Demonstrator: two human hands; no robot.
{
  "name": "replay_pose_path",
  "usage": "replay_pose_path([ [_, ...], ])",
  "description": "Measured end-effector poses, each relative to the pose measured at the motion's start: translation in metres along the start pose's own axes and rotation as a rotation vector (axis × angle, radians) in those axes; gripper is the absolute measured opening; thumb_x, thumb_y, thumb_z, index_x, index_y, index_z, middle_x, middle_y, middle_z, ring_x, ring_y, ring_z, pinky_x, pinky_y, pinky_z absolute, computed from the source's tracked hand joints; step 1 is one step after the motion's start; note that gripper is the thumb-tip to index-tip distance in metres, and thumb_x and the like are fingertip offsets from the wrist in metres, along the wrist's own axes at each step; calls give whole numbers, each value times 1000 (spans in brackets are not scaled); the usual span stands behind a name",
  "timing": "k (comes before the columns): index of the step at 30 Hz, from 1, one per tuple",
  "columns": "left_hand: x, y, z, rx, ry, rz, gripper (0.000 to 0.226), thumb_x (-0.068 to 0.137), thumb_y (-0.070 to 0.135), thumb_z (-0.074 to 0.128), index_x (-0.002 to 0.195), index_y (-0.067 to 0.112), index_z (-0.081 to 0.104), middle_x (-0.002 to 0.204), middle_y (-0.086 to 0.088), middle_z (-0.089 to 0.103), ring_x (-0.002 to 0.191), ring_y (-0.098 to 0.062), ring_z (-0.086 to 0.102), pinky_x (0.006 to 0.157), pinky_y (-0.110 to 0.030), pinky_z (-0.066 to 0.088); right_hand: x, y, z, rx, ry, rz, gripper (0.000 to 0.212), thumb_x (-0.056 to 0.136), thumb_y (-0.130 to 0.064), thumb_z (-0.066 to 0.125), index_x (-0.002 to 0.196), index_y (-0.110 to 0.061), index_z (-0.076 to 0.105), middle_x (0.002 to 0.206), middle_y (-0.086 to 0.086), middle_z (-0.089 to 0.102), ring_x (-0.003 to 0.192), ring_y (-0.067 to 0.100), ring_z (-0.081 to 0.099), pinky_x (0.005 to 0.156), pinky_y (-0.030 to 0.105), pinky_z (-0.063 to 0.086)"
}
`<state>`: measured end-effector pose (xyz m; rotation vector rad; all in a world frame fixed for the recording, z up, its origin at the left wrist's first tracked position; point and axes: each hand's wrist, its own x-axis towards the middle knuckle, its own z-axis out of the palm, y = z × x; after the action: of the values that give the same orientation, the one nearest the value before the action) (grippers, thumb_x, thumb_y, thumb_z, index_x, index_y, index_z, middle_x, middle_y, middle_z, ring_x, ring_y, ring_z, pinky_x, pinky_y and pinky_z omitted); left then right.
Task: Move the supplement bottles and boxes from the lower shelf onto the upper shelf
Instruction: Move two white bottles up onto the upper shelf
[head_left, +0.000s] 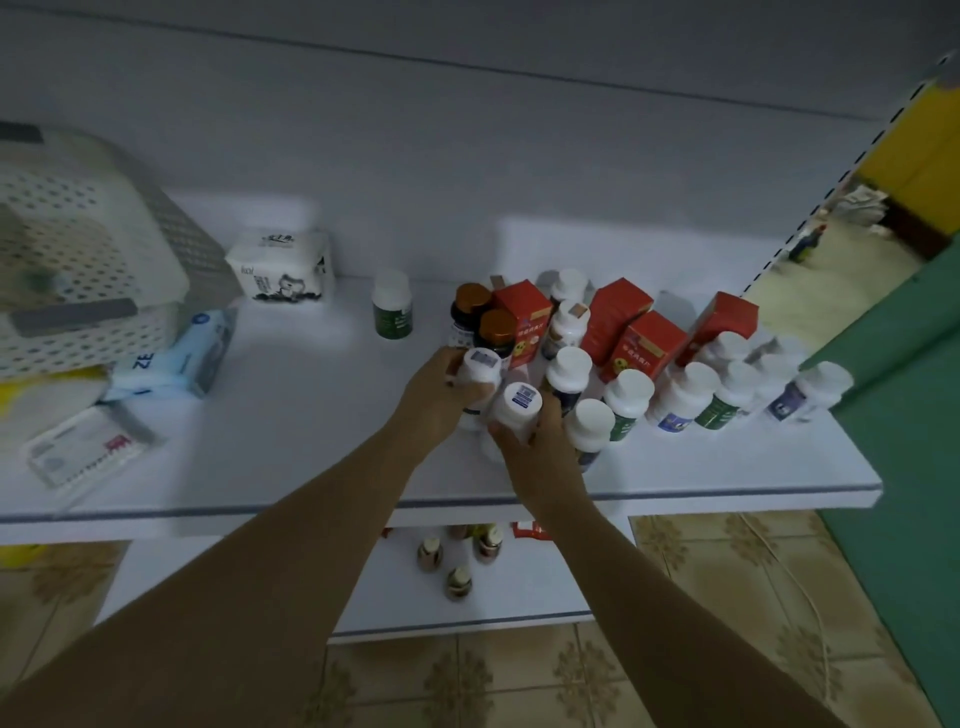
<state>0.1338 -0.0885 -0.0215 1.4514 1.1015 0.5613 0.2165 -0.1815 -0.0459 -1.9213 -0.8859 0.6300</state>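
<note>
Both hands are over the white upper shelf (291, 415). My left hand (439, 397) is closed around a white bottle (480, 366) with a barcode sticker on its cap. My right hand (540, 441) grips a second white bottle (519, 402) just right of it. Behind stand two brown bottles with copper caps (485, 317), several red boxes (522, 319) and many white-capped bottles (628, 397) toward the right edge. A lone green-labelled bottle (392, 304) stands apart to the left. On the lower shelf (519, 587) several small brown bottles (460, 582) and a red packet (527, 530) show.
A perforated white basket (93, 249) sits at the far left with a tissue pack (283, 265), a blue wipes pack (192, 353) and a flat white box (83, 449) near it. A green panel (904, 467) borders the shelf on the right. Tiled floor lies below.
</note>
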Motion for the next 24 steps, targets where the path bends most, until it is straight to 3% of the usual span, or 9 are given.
replay_pose_path([
  [4,-22,19,-21,-137,40,-13,41,89,13,61,127,8,48,124,-13,54,113,-30,54,99,-42,45,-12,-19,-14,204,-70,-10,46,87,-19,65,127,-19,43,117,-2,58,110,18,57,97,38,49],
  [8,-58,52,-49,-362,18,-53,22,92,20,56,113,22,53,110,-7,60,98,-25,60,87,-39,49,-20,-65,-38,466,-209,145,42,86,-23,64,122,-27,42,126,3,56,115,22,55,103,48,44],
  [10,-82,72,-60,-497,-4,-49,7,92,22,53,99,26,55,92,-1,63,82,-19,61,74,-33,51,-29,-96,-50,644,-274,198,28,86,-19,60,112,-24,52,117,6,59,110,24,56,104,49,42],
  [12,-104,90,-66,-612,-13,-43,1,91,21,54,92,22,54,83,-1,62,72,-16,62,68,-32,52,-40,-124,-59,810,-326,190,32,81,-18,58,112,-14,58,111,10,62,107,28,57,102,49,43],
  [14,-126,110,-73,-697,-48,-39,9,89,21,56,97,16,54,80,-4,63,66,-17,65,63,-32,55,-56,-151,-67,879,-366,213,41,80,-22,56,117,-5,57,110,16,62,103,31,59,97,50,45],
  [16,-146,130,-82,-718,-97,-10,11,89,21,55,98,14,57,79,-6,63,65,-19,64,64,-32,55,-73,-175,-74,893,-414,204,35,81,-27,58,109,-6,56,105,17,60,97,33,60,91,51,48],
  [18,-168,148,-94,-698,-130,25,8,89,20,54,93,14,57,78,-7,60,68,-22,60,68,-35,51,-90,-194,-84,891,-462,162,43,75,-36,68,107,-9,56,100,18,62,92,33,63,84,50,53],
  [21,-202,168,-113,-679,-176,78,15,88,20,56,101,14,52,79,-9,59,70,-27,59,70,-37,51,-120,-222,-99,866,-526,56,40,80,-39,62,106,-10,51,80,12,61,62,21,68,56,31,56],
  [24,-230,187,-129,-659,-220,128,12,85,20,56,94,12,55,76,-10,59,65,-25,59,64,-33,51,-142,-250,-109,797,-578,-29,40,82,-40,61,108,-12,49,76,11,60,56,19,65,53,29,55],
])
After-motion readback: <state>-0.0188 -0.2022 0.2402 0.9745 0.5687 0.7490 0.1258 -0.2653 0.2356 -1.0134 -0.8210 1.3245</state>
